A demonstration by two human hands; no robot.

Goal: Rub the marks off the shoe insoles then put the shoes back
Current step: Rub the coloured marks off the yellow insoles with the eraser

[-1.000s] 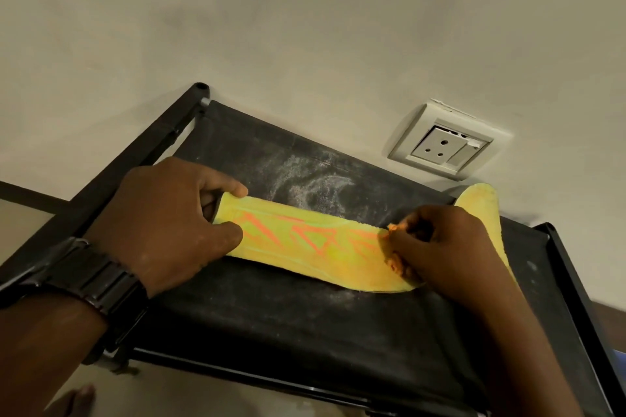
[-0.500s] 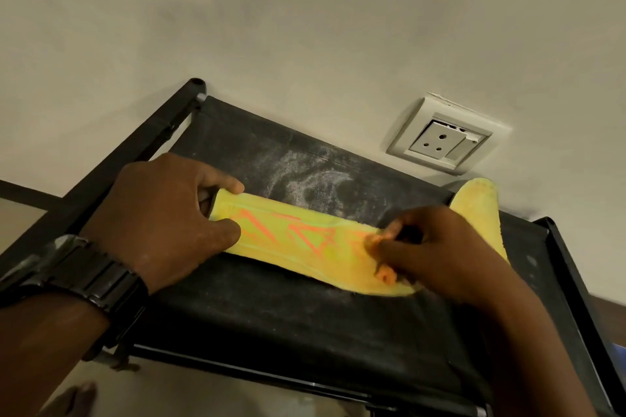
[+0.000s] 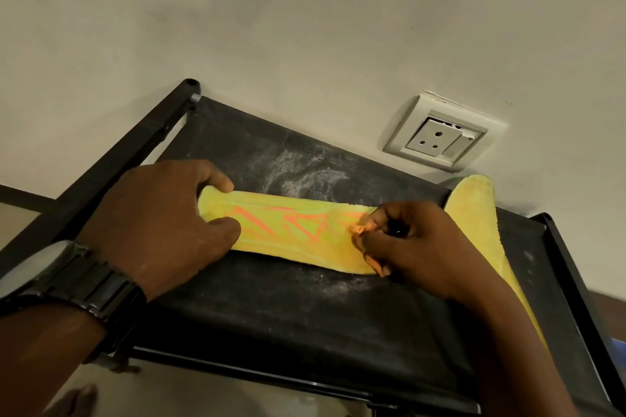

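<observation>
A yellow insole (image 3: 291, 230) with orange marks lies flat on the black fabric shelf (image 3: 305, 315) of a rack. My left hand (image 3: 159, 220) pinches its left end between thumb and fingers and holds it down. My right hand (image 3: 420, 247) grips a small orange-stained wad (image 3: 364, 230), which rests on the insole's right part. A second yellow insole (image 3: 474, 203) lies at the right, partly hidden under my right forearm.
The rack's black frame bars (image 3: 135, 152) run along the left and right edges, and pale dust lies on the fabric. The wall stands directly behind, with a white socket (image 3: 437, 135) above the shelf's right part. A foot (image 3: 71, 399) shows at the bottom left.
My right hand has slid back and forth over the insole's right part with the wad. The left hand has kept its hold on the left end.
</observation>
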